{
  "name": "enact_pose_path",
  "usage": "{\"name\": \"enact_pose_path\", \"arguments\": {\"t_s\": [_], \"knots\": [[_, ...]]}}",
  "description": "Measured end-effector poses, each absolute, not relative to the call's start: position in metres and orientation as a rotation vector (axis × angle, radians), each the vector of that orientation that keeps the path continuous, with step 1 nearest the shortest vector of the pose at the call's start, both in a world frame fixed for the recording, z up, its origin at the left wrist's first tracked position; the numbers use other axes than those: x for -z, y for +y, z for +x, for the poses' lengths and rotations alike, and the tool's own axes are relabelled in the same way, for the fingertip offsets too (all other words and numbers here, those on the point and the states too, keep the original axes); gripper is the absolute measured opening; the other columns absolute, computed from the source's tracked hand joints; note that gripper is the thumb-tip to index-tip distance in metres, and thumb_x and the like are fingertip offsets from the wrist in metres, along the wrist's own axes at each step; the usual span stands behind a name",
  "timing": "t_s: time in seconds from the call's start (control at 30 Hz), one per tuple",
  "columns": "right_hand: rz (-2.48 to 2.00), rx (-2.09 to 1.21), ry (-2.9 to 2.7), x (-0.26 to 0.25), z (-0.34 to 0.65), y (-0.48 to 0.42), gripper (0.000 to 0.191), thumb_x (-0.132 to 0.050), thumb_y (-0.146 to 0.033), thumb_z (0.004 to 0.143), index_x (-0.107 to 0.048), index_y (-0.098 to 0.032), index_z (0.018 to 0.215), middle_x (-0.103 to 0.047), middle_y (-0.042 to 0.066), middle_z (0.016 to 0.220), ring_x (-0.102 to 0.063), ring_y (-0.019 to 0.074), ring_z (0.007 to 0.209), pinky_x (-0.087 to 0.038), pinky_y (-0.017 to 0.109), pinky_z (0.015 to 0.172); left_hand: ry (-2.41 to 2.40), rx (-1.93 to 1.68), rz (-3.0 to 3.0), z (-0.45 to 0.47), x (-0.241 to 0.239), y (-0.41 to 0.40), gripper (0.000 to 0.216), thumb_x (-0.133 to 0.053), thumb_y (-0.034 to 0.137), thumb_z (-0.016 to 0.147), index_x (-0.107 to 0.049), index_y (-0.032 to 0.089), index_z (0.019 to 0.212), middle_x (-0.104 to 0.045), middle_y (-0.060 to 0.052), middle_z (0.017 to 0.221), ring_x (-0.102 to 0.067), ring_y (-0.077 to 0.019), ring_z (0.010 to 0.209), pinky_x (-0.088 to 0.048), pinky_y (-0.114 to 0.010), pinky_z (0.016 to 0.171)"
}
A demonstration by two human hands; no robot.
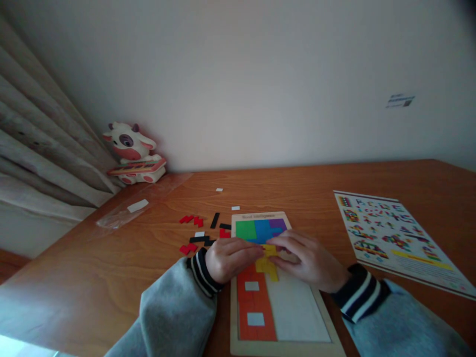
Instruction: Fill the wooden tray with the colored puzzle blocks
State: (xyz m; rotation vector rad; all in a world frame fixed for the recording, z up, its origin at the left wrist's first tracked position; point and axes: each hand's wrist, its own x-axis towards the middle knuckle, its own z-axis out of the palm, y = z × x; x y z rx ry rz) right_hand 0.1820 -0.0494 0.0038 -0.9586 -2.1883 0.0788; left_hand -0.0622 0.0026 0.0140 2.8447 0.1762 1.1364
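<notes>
A wooden puzzle board (pixel 234 317) lies in front of me with its tray partly filled. My left hand (pixel 232 259) reaches over its left side, fingers pressed together and their tips at the yellow puzzle pieces (pixel 267 266). From the right, my right hand (pixel 307 258) pinches a yellow piece between thumb and fingers beside the left fingertips. Green (pixel 245 229), blue (pixel 262 228) and purple (pixel 277 224) pieces fill the top of the tray. Orange pieces (pixel 247 303) run down its left side, with white squares (pixel 256 319) among them. My fingers hide part of the middle.
Loose red (pixel 198 221), black (pixel 214 220) and white (pixel 235 208) pieces lie left of and behind the board. A printed pattern sheet (pixel 394 233) is at the right. Clear plastic wrap (pixel 119 216) and a cow toy with a keyboard (pixel 136 153) are at the left.
</notes>
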Motion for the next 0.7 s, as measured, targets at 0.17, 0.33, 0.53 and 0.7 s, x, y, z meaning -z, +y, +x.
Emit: {"name": "enact_pose_path", "arguments": {"t_s": [0.17, 0.33, 0.53, 0.7], "knots": [[-0.838, -0.060, -2.248, -0.006, 0.172, -0.054, 0.008, -0.057, -0.023, 0.092, -0.063, -0.021, 0.098, -0.069, 0.003, 0.082, -0.064, 0.0150, 0.076, -0.054, 0.028, 0.072, 0.033, -1.085, 2.793, -0.053, -0.013, -0.007, 0.020, -0.052, 0.017, 0.096, -0.061, 0.015, 0.114, -0.073, -0.007, 0.099, -0.070, -0.0147, 0.092, -0.058, -0.023, 0.081], [-0.964, -0.129, -2.206, -0.006, 0.194, -0.051, 0.008, -0.057, -0.017, 0.090, -0.063, -0.021, 0.095, -0.069, 0.003, 0.083, -0.065, 0.0145, 0.076, -0.053, 0.026, 0.071, 0.247, -1.058, 2.872, -0.047, -0.014, -0.004, 0.031, -0.065, 0.031, 0.088, -0.061, 0.014, 0.114, -0.071, -0.009, 0.099, -0.066, -0.0187, 0.090, -0.058, -0.031, 0.081], [-1.015, -0.145, -2.294, -0.003, 0.215, -0.048, 0.014, -0.056, -0.013, 0.088, -0.067, -0.023, 0.091, -0.068, 0.004, 0.093, -0.065, 0.0162, 0.086, -0.052, 0.029, 0.079, 0.390, -0.824, 2.918, -0.047, -0.009, 0.000, 0.021, -0.054, 0.029, 0.093, -0.065, 0.016, 0.106, -0.070, -0.009, 0.100, -0.063, -0.0187, 0.092, -0.055, -0.033, 0.084], [-1.032, -0.167, -2.379, -0.006, 0.213, -0.050, 0.015, -0.057, -0.014, 0.088, -0.069, -0.023, 0.086, -0.066, 0.003, 0.091, -0.064, 0.0150, 0.082, -0.051, 0.027, 0.075, 0.402, -0.747, 2.926, -0.047, -0.003, 0.000, 0.019, -0.051, 0.027, 0.094, -0.066, 0.017, 0.101, -0.069, -0.009, 0.102, -0.062, -0.0178, 0.093, -0.053, -0.031, 0.087]]}}
